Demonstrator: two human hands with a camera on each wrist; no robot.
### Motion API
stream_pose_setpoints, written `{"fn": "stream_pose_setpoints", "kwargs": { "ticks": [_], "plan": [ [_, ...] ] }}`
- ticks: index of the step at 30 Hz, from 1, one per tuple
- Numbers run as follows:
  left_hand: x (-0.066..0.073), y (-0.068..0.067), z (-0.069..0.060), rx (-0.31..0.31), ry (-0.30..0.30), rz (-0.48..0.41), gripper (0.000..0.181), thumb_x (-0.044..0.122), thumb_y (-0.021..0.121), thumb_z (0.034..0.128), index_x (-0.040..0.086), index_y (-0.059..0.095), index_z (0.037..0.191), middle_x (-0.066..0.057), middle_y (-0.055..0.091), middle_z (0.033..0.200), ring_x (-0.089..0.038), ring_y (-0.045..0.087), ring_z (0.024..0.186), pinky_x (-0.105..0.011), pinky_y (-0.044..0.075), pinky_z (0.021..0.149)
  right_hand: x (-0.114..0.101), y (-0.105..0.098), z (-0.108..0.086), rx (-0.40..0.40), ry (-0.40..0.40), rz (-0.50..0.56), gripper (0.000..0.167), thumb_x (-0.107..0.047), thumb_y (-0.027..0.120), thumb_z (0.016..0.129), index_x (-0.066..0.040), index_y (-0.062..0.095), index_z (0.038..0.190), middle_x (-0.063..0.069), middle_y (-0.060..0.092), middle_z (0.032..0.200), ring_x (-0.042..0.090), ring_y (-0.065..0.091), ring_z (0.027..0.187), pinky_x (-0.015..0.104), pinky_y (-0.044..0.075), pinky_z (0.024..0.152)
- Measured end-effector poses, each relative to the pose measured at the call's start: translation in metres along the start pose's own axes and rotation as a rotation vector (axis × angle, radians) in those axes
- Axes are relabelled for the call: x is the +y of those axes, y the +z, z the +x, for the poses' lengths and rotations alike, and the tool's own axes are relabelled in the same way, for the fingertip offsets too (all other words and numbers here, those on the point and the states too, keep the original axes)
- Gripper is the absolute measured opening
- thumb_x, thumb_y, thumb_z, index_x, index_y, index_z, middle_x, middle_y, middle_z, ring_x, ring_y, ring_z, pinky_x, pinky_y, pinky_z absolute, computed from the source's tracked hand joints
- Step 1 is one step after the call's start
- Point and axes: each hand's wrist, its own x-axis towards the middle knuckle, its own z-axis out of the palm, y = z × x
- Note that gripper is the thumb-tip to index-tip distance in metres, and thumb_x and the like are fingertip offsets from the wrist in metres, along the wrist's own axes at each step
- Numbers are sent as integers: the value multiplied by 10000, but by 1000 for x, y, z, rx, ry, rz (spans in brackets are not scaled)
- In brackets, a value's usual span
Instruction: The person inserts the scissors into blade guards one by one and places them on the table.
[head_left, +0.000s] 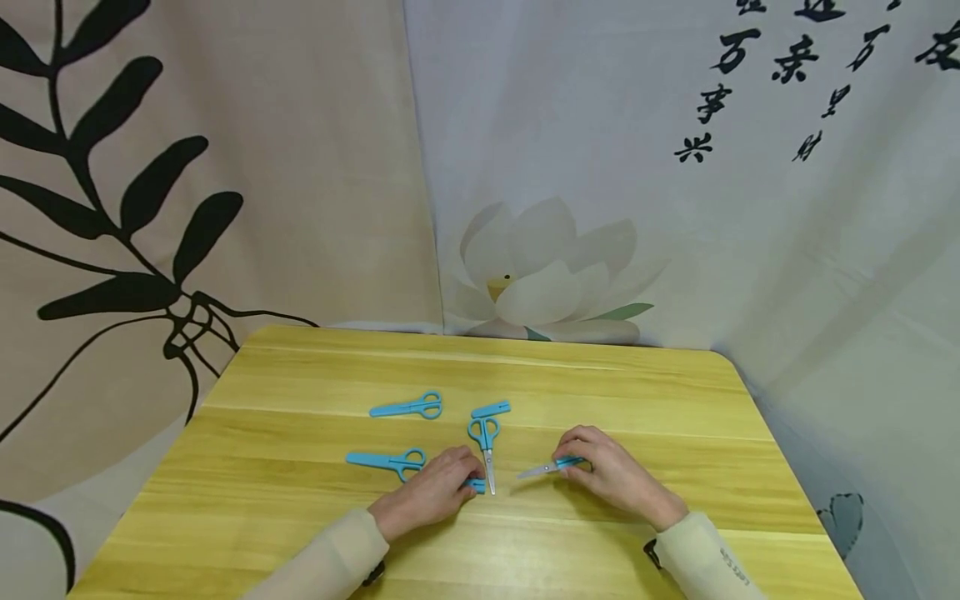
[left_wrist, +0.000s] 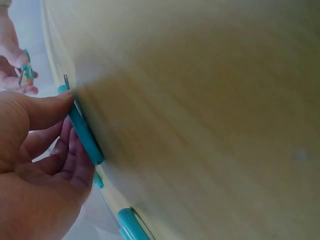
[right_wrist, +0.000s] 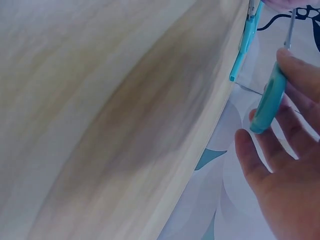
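On the desk (head_left: 225, 508): near covered scissors (head_left: 375, 460), blade in cover, handles just beside my left grip (head_left: 435, 485); far covered scissors (head_left: 393, 409) beyond, same. Left grip pinches a blue cover (head_left: 476, 484). Next, loose cover (head_left: 491, 409) above bare scissors (head_left: 487, 460), blade tip near my pinched cover. Right grip (head_left: 609, 468) pinches uncovered scissors (head_left: 545, 469) by the handles, blade pointing left.
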Motion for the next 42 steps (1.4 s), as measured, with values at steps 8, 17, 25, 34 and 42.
{"fn": "stream_pose_setpoints", "kwargs": {
  "ticks": [8, 17, 25, 34, 42],
  "plan": [
    [5, -4, -5, 67, 34, 5, 135, 116, 720, 984, 142, 678, 1110, 59, 559, 1075, -119, 507, 979, -342, 506, 901, -6, 1, 1, 37, 0, -12, 160, -114, 800, 915, -172, 763, 1060, -74, 632, 1136, 114, 608, 1031, 333, 568, 865],
    [6, -13, -12, 105, 10, -91, 142, 116, 698, 1002, 158, 697, 1137, 74, 571, 1135, -126, 538, 1072, -370, 515, 936, -17, 4, 5, 102, -21, -2, 205, -74, 810, 900, -134, 749, 1086, -66, 645, 1147, 106, 640, 997, 333, 586, 844],
    [8, -19, -18, 149, -45, -175, 165, 130, 721, 986, 179, 713, 1144, 116, 614, 1126, -109, 568, 1092, -388, 517, 952, -28, 9, 9, 166, -56, 0, 203, -42, 828, 872, -104, 749, 1048, -44, 668, 1114, 134, 659, 970, 343, 592, 819],
    [12, -18, -20, 241, -47, -199, 197, 104, 744, 960, 154, 719, 1150, 90, 634, 1132, -111, 588, 1060, -370, 519, 904, -35, 15, 12, 227, -89, -10, 245, -27, 857, 833, -95, 752, 1044, -36, 671, 1094, 131, 661, 953, 337, 596, 799],
    [13, -18, -19, 262, -49, -194, 209, 92, 752, 951, 146, 719, 1150, 84, 635, 1140, -122, 589, 1084, -404, 519, 917, -39, 19, 14, 232, -104, 4, 257, -14, 863, 820, -62, 753, 1046, -17, 670, 1096, 130, 661, 943, 318, 597, 799]
  ]
}}
